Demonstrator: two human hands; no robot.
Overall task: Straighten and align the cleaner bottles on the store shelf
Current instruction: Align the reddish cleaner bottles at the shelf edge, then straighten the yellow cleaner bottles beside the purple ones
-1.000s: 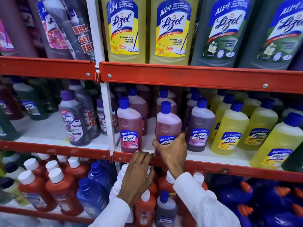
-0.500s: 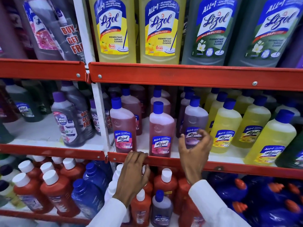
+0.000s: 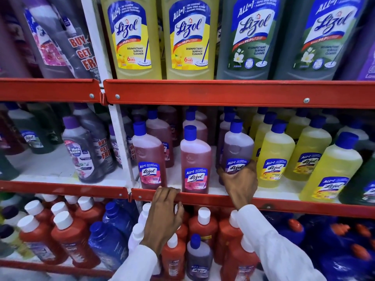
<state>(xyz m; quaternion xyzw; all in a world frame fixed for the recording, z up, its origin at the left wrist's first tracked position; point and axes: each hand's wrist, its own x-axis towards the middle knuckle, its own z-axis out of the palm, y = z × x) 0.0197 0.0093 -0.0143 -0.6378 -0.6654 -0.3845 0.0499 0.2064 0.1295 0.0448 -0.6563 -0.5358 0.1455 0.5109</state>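
A red-railed metal store shelf [image 3: 239,92] carries rows of plastic cleaner bottles, large yellow and grey ones on the tier above, smaller blue-capped ones on the middle tier. There, a front row runs from two pink-filled bottles with blue caps [image 3: 195,159] to a purple-filled bottle with a blue cap [image 3: 236,147], then yellow-filled bottles [image 3: 274,157] slanting toward the right. The right hand [image 3: 240,182] has its grip clamped low around the purple bottle, which stands beside the nearest yellow one. The left hand [image 3: 162,216] rests curled on the red front rail [image 3: 203,198], its grip holding no bottle. The step appears best done by turning the purple bottle label-forward and sliding it level with the pink pair, keeping the hold low so it stays upright and clear of its yellow neighbour.
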